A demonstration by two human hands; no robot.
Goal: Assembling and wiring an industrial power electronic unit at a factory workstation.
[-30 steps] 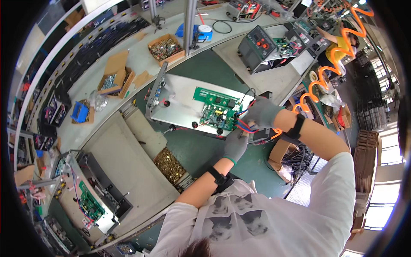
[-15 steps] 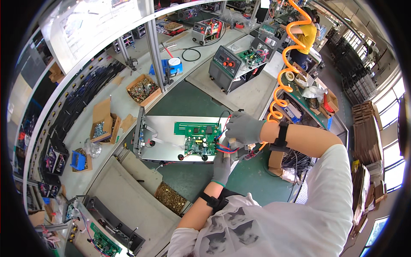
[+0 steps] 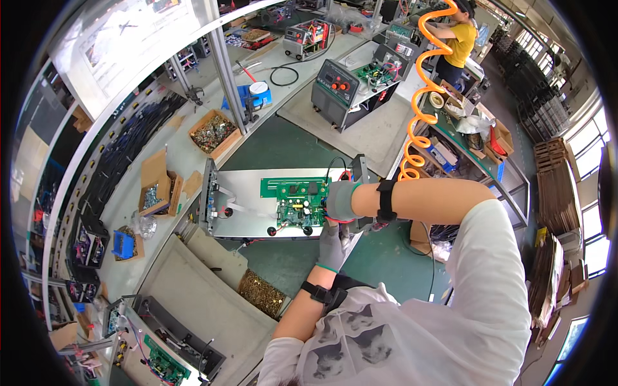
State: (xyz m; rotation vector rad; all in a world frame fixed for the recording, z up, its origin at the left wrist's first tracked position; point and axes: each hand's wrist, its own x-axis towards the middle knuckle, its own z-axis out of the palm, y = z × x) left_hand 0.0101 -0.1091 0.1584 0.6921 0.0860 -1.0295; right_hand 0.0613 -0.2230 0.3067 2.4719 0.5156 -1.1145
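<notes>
Leftward, the right hand (image 3: pixel 341 201) is pointed, just beyond the left hand (image 3: pixel 330 248), beside the board (image 3: pixel 297 204) on the panel (image 3: pixel 244 183); openness and hold cannot be told. Wires (image 3: pixel 339 221) are partly covered, a hose (image 3: pixel 427 119) hung nearby.

A person's right arm (image 3: pixel 428 200) extends leftward, elbow (image 3: pixel 497 195) bent, the gloved right hand (image 3: pixel 342 201) just beyond the left hand (image 3: pixel 331 246), also gloved.
</notes>
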